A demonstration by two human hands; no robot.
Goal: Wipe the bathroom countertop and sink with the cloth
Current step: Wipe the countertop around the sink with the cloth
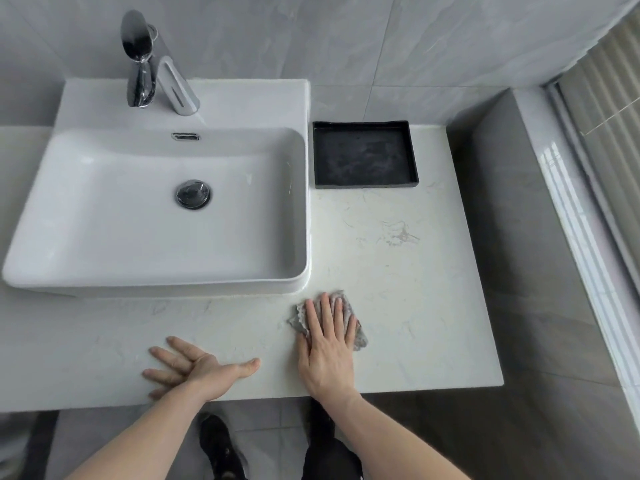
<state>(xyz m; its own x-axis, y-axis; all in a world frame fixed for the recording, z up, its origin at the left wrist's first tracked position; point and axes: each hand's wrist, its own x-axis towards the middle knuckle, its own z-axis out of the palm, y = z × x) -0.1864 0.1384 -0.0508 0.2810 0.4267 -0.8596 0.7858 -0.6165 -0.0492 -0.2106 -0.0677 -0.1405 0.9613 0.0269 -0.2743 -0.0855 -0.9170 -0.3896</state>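
A white rectangular sink [304, 202] stands on the pale marble countertop [398, 244], filling the left half. Just in front of the sink's right front corner lies a small grey cloth [358, 336]. My right hand [327, 344] lies flat on top of the cloth, fingers spread and pointing away from me, pressing it onto the counter. My left hand [194, 367] rests flat on the counter near the front edge, fingers splayed to the left, holding nothing.
A chrome tap [138, 60] and a white dispenser [176, 86] stand on the sink's back ledge. A black square tray [414, 150] sits on the counter to the right of the sink, against the wall. A grey wall borders the counter's right edge.
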